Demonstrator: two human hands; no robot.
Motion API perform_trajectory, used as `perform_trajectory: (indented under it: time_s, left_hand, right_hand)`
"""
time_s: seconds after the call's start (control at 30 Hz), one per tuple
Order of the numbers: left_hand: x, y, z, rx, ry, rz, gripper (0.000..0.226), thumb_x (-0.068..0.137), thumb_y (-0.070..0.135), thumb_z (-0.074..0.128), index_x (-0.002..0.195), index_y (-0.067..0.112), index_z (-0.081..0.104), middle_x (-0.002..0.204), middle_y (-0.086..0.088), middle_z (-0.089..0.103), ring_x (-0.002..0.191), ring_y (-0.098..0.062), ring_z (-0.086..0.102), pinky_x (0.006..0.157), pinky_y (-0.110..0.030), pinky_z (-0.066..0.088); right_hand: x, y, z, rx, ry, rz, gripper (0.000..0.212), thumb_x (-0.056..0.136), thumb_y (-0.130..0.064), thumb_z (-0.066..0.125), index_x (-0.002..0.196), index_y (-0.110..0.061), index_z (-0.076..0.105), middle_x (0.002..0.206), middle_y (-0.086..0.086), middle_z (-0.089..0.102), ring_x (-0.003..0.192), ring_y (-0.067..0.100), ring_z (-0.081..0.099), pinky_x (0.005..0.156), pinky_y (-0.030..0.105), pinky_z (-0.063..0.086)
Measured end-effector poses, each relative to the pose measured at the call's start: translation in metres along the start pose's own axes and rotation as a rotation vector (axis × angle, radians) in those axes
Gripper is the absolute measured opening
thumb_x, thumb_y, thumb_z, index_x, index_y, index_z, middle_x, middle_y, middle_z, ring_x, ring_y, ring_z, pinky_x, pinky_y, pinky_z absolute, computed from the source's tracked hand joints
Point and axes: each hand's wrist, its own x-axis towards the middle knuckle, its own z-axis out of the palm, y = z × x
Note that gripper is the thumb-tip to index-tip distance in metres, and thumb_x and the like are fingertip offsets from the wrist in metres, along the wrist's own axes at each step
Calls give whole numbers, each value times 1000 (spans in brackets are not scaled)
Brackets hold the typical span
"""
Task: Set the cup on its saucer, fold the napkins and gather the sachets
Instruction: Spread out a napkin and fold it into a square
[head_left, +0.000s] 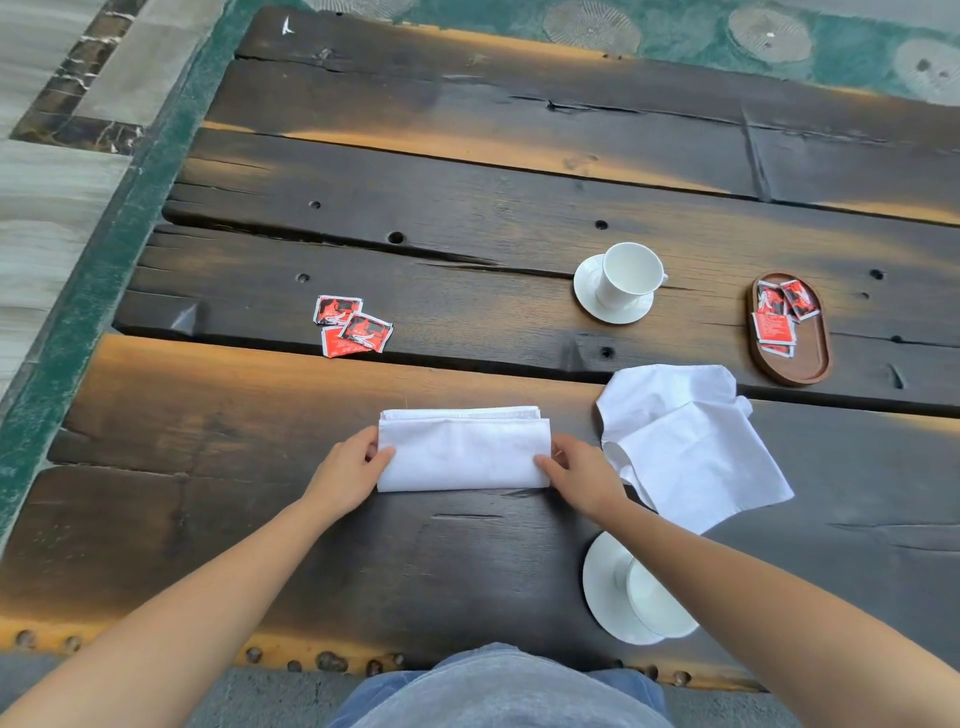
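Observation:
A white napkin (462, 451) lies folded into a long rectangle on the dark wooden table (467, 218). My left hand (349, 475) pinches its left end and my right hand (582, 475) pinches its right end. A second white napkin (685, 441) lies unfolded and rumpled just to the right. A white cup (628, 275) stands on its saucer (589, 296) farther back. Another cup (657, 605) sits on a saucer (602, 587) near the front edge, partly hidden by my right forearm. Three red sachets (352, 326) lie loose at the left. Several more sachets (779, 317) lie in an oval wooden tray (810, 358).
The table's planks have gaps and holes between them. Its front edge runs just above my lap, with studs along it. Tiled floor and a green carpet border lie beyond the left and far edges.

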Motion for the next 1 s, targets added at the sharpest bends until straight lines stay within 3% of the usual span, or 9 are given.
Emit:
perform_trajectory:
  time_s: [0.2, 0.33, 0.5, 0.6, 0.73, 0.87, 0.93, 1.0]
  left_hand:
    - [8, -3, 6, 32, 46, -48, 21, 97, 28, 46, 104, 11, 57, 93, -7, 66, 81, -23, 60, 69, -38, 47]
    - [12, -4, 6, 17, 57, -69, 21, 96, 27, 48, 95, 8, 56, 87, -12, 66, 81, -28, 63, 74, -46, 51]
    - [18, -2, 5, 46, 86, -91, 22, 94, 27, 51, 75, 18, 48, 80, -13, 68, 77, -27, 65, 71, -39, 51]
    - [20, -1, 4, 40, 91, -106, 28, 93, 27, 54, 67, 21, 44, 76, -14, 70, 76, -28, 65, 70, -39, 51]
    - [23, -5, 3, -41, 64, -129, 17, 92, 26, 55, 78, 16, 54, 74, -10, 71, 74, -23, 67, 74, -41, 55]
    - [21, -14, 0, -82, 21, -147, 17, 94, 29, 52, 99, 13, 55, 79, -2, 69, 67, -16, 68, 71, -36, 55]
    - [15, -17, 0, 60, 153, -80, 22, 93, 31, 54, 109, 16, 50, 86, 2, 64, 72, -13, 65, 70, -34, 55]
    - [9, -17, 2, 200, 309, 75, 31, 90, 29, 59, 117, 17, 49, 105, -1, 60, 87, -16, 62, 77, -36, 54]
  right_hand:
    - [6, -4, 5, -22, 11, 37, 26, 90, -43, 50, 78, -20, 47, 70, -4, 61, 73, 21, 57, 61, 32, 41]
    - [9, -6, 5, -33, 10, 49, 25, 91, -42, 48, 77, -21, 43, 68, -5, 58, 72, 21, 55, 60, 31, 37]
    - [13, -11, 5, -64, 6, 76, 25, 93, -40, 45, 77, -20, 43, 70, -2, 59, 75, 26, 56, 63, 34, 41]
    - [15, -14, 5, -4, 12, 129, 27, 89, -42, 48, 69, -24, 42, 65, -6, 56, 69, 19, 54, 55, 27, 35]
    - [16, -15, 3, 135, 44, 167, 24, 78, -45, 60, 70, -27, 46, 63, -10, 56, 65, 11, 54, 52, 26, 33]
    - [10, -13, 3, 144, 165, 66, 28, 76, -44, 63, 82, -32, 38, 67, -11, 50, 61, 6, 49, 53, 28, 35]
    - [7, -17, 2, 38, 249, -66, 26, 79, -41, 61, 91, -33, 38, 79, -14, 49, 69, 7, 49, 56, 30, 38]
    - [6, -24, 2, -105, 269, -259, 31, 81, -35, 62, 106, -27, 47, 103, -9, 53, 91, 14, 54, 69, 35, 46]
